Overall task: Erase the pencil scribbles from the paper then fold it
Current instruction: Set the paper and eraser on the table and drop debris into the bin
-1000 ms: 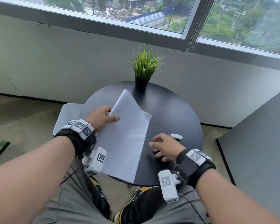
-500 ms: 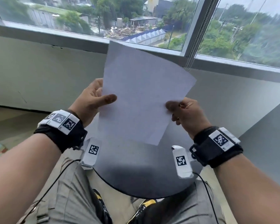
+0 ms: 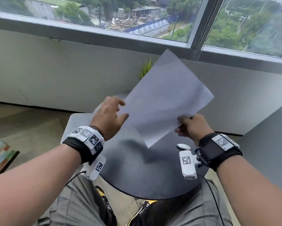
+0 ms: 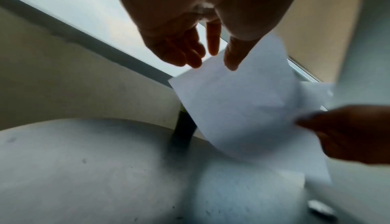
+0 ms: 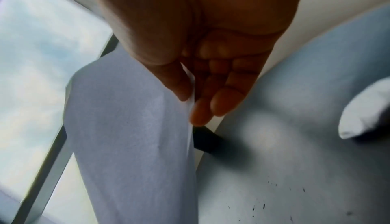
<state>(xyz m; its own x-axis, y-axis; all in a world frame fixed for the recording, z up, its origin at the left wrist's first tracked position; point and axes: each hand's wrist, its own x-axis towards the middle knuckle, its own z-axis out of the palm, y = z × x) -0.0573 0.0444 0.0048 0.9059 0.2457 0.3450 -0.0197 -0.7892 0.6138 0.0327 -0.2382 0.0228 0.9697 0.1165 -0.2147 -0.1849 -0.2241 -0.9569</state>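
A white sheet of paper hangs tilted in the air above the round black table; no scribbles show on the side I see. My right hand pinches its lower right edge between thumb and fingers, plain in the right wrist view. My left hand is at the sheet's left edge with fingers spread and nearly straight; the thumb overlaps the paper, contact unclear. A white eraser lies on the table under my right wrist.
A potted green plant stands at the table's far side, mostly hidden behind the sheet. Dark eraser crumbs dot the tabletop. A white seat is at the left, a grey panel at the right, my knees under the near edge.
The paper went from flat on the table to held upright by both hands, and now it has tilted down to the right. My left hand has opened off its edge.
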